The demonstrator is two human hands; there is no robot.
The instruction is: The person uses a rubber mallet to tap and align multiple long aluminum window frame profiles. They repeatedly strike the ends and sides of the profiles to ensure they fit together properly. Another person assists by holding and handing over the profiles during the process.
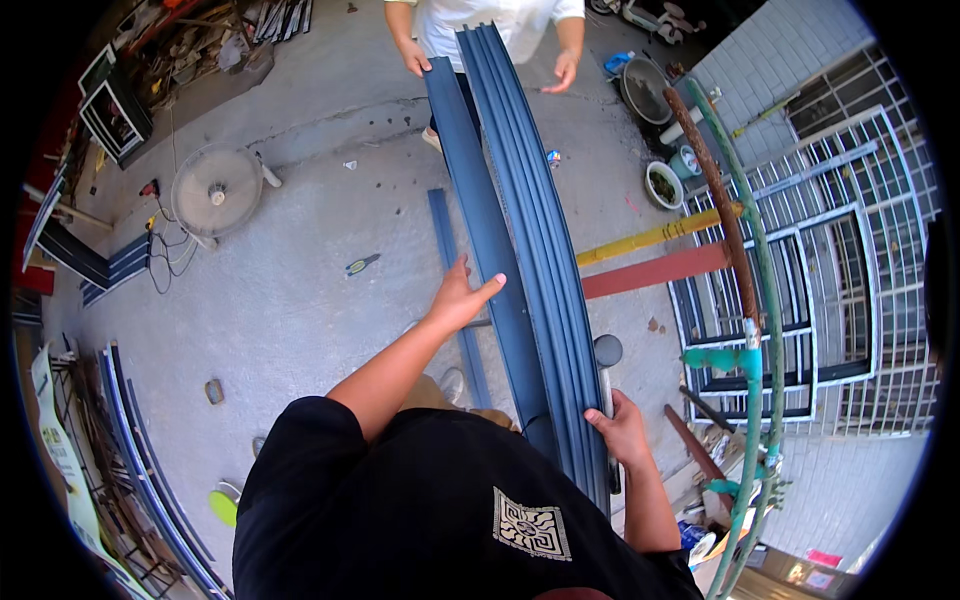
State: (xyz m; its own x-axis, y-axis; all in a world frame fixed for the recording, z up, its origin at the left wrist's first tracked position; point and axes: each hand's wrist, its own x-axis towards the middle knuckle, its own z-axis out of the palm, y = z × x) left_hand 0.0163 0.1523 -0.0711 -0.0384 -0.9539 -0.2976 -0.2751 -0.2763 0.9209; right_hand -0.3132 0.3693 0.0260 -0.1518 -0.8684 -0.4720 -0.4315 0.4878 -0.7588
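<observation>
Two long blue-grey metal profiles stretch away from me side by side: a wide, smooth-faced one on the left and a ribbed one on the right. My left hand grips the left edge of the smooth profile, thumb over its face, with some fingers hidden. Low on the right, my right hand closes on the ribbed profile's edge, thumb on top; its other fingers are partly hidden. A mallet with a round grey head is beside this hand; whether my fingers touch its handle, I cannot tell.
Opposite, a person in a white shirt holds the smooth profile's far end with one hand; the other hand is off it. Right are yellow and red bars and green pipes. A fan stands left.
</observation>
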